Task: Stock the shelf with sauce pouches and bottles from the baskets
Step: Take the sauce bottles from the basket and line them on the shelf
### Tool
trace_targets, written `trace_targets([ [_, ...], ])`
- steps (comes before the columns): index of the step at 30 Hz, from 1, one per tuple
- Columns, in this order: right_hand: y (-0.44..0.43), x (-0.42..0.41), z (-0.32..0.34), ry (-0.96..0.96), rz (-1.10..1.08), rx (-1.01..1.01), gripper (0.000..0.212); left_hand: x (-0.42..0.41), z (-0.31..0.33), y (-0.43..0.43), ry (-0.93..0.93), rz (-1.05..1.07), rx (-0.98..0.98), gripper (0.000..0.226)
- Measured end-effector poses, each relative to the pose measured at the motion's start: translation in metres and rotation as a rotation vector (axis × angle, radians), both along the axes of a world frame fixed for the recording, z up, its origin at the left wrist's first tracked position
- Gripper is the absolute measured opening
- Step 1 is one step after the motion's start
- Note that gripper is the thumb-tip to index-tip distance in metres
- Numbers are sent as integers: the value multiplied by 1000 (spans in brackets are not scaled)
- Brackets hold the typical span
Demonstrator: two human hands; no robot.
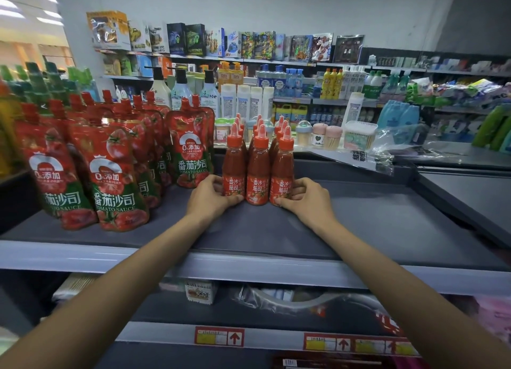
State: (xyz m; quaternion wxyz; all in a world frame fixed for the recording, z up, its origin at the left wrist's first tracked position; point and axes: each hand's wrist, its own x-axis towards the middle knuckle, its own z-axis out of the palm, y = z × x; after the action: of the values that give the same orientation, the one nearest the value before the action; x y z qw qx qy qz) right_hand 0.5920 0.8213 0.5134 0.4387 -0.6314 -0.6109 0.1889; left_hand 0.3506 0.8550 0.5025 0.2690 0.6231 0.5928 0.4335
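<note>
Shelf (387,216); btls (257,175), rear ones half-hidden

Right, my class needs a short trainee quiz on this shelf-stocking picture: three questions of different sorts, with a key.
1. True or false: the left hand and right hand are holding sauce pouches.
2. How many ketchup bottles stand in the front row on the shelf? A two, B three, C five.
3. Fill in: the sauce pouches stand to the ___ of the ketchup bottles.
Key: 1 false, they grip the outer front ketchup bottles; 2 B; 3 left.
</note>
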Motion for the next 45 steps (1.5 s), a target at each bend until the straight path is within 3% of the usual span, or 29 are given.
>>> trace_targets([
  [6,-8,7,2,-78,-1,-84,60,-13,14,-14,84,-3,-113,72],
  [9,-22,16,6,-81,9,-108,57,-16,20,-32,155,-10,-140,63],
  [11,-40,24,13,-78,35,-99,51,-11,23,-54,196,14,-46,42],
  [14,-79,41,23,-24,71,-19,43,15,26,-95,206,19,252,13],
  [17,-141,69,33,101,82,73,37,68,32,-147,75,-99,398,10],
  [22,-282,137,-10,327,-93,131,29,174,14,-228,-77,-434,369,8],
  [25,-363,185,-90,405,-318,5,26,241,-31,-269,-132,-645,224,6],
  [28,-451,219,-194,502,-578,-241,24,298,-104,-310,-104,-839,-14,6],
  [32,-576,234,-308,602,-901,-590,20,354,-218,-363,78,-1075,-377,11],
  [35,-661,229,-371,643,-1061,-822,28,385,-297,-394,297,-1204,-593,14],
  [40,-750,226,-449,816,-1209,-1100,37,426,-398,-418,558,-1163,-932,13],
  [45,-768,279,-478,890,-1216,-1209,42,478,-437,-421,715,-960,-1195,16],
])
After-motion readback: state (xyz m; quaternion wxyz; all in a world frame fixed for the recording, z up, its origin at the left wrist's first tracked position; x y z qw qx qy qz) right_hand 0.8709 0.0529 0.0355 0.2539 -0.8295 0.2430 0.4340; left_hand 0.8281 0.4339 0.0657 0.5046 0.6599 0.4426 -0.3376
